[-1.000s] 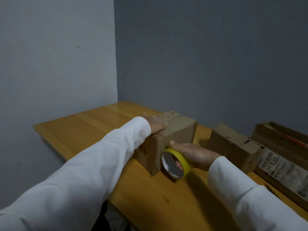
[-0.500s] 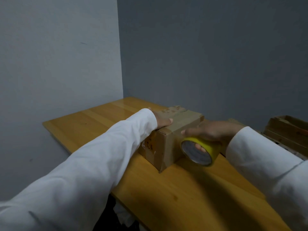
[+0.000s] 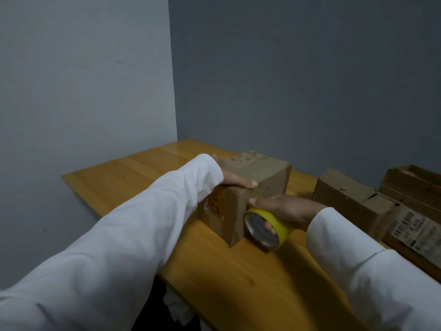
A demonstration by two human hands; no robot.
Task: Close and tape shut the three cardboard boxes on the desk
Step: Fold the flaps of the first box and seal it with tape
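- On the orange-brown wooden desk [image 3: 133, 177], near the room corner, sits a small closed brown cardboard box [image 3: 253, 187] with worn, scuffed top flaps.
- Left hand [image 3: 232, 176] lies flat on the box top, fingers straight, pressing the flaps down near the front edge; it grips nothing.
- Right hand [image 3: 290, 207] holds a yellow-rimmed roll of tape [image 3: 266, 229], fingers curled through the core and over the rim, index finger stretched toward the box.
- Roll sits against the box's near-right face, low, close to the desk surface; looks like tape is being run down that side, but the strip itself is hard to make out.
- A paler band across the box top and down the side may be tape; cannot tell for sure in this dim light.
- Second brown cardboard box [image 3: 350, 199] stands to the right, apart from the first; top flaps look uneven, partly folded, no tape seen.
- Third long brown cardboard box with a white barcode label [image 3: 415, 225] at the far right edge, partly cut off; its top looks open.
- Progress judgement: first box closed and mid-taping; two boxes left to close and tape. Roughly a third or less done.
- Left to do on this box: finish the strip, cut or tear it, smooth it down.
- White long sleeves [image 3: 143, 235] cover both arms.
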